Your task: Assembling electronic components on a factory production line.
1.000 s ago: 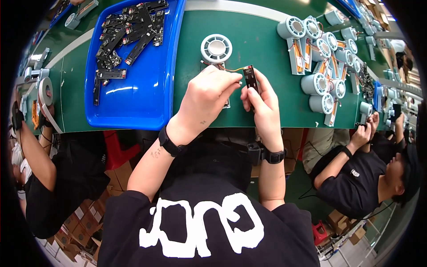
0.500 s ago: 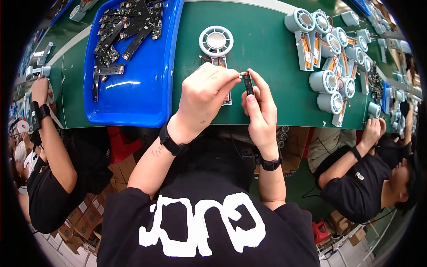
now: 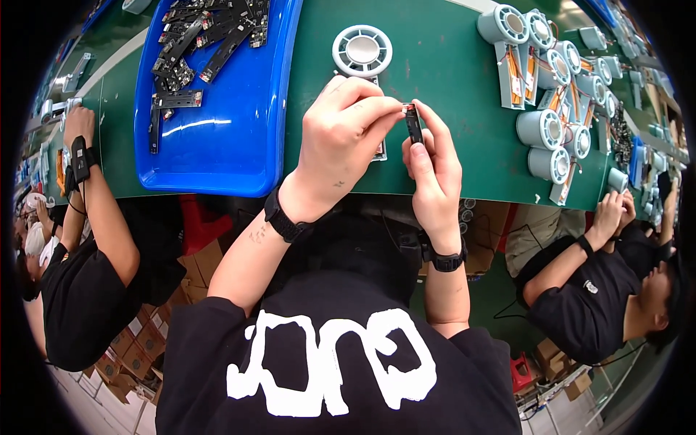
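Narrow black circuit board [image 3: 414, 127] stands nearly upright, raised above the green counter [image 3: 464, 163] between the person's two hands, a reddish part at its top end. At the far left, a co-worker's bent arm [image 3: 105, 199] reaches up to the counter's edge. Next comes a blue tray [image 3: 217, 159], with a pile of loose black circuit boards [image 3: 217, 40] mostly toward its far end. The left forearm slants up and rightward, a black wristband [image 3: 286, 217] at the wrist; the left hand [image 3: 341, 130] arches with its back uppermost, thumb and forefinger pinching a small pale piece [image 3: 404, 109] against the board's top. Beyond that hand lies a pale blue fan-like unit [image 3: 362, 50] with a round spoked head, its handle partly hidden by the hand. The right forearm rises almost straight; above its black watch-like band [image 3: 446, 262], the right hand [image 3: 435, 170] pinches the board's lower part, thumb on the near face, other fingers curled behind. Farther right, similar pale blue units [image 3: 554, 70] cluster on the counter. At the right, another co-worker's hands [image 3: 615, 210] meet near the edge.
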The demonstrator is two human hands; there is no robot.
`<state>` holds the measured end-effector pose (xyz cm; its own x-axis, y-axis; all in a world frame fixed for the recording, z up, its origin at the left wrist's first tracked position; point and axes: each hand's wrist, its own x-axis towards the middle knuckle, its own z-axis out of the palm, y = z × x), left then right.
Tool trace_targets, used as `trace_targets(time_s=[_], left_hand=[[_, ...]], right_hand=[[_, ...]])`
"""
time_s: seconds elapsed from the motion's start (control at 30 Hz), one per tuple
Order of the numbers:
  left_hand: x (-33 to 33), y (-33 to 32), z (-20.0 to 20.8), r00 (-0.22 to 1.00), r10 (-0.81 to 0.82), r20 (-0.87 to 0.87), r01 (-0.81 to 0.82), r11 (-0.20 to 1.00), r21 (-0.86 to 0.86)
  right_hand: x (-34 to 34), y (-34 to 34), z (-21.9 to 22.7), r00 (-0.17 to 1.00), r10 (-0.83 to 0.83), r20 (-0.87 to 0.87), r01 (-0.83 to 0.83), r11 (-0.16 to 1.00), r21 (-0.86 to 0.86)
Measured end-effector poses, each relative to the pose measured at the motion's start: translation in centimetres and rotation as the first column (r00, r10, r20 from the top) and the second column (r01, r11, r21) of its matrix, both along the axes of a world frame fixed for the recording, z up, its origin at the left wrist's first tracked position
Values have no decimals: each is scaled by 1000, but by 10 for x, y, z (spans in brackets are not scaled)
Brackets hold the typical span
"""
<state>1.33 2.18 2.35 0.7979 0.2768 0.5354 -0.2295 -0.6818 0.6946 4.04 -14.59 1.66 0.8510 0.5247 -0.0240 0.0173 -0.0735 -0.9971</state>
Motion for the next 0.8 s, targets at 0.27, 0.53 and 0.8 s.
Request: trace_targets(time_s=[0.27,0.53,0.8], left_hand=[[1,-1,-2,1000,8,-19,-9,999,-50],[3,1,-5,1000,-16,17,17,999,-45],[2,0,-8,999,-43,12,44,998,-54]], right_hand=[[-1,1,-3,998,-34,47,34,999,-16],[-1,7,-2,972,-12,236,40,992,-116],[3,3,3,981,40,190,-12,989,-148]])
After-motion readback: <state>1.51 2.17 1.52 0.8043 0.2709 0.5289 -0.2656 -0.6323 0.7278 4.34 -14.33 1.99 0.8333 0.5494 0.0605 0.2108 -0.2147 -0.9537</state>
